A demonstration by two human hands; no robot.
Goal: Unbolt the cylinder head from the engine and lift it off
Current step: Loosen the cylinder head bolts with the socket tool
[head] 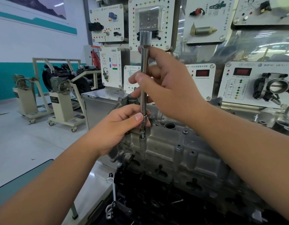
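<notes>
A grey aluminium cylinder head [176, 153] sits on the dark engine block [156, 202] in the lower middle. A long chrome extension bar [144, 73] stands upright over a bolt [142, 134] at the head's near left corner, its square-drive end at the top. My left hand [122, 125] pinches the bar's lower end just above the bolt. My right hand [166, 85] grips the bar's middle, thumb and fingers wrapped round it.
Training boards with sensors and a throttle body [275, 88] cover the wall behind the engine. A steel cabinet [100, 108] stands at the left of the head. Engine stands on castors [64, 95] occupy the floor at left. A green-topped table corner [23, 179] is near left.
</notes>
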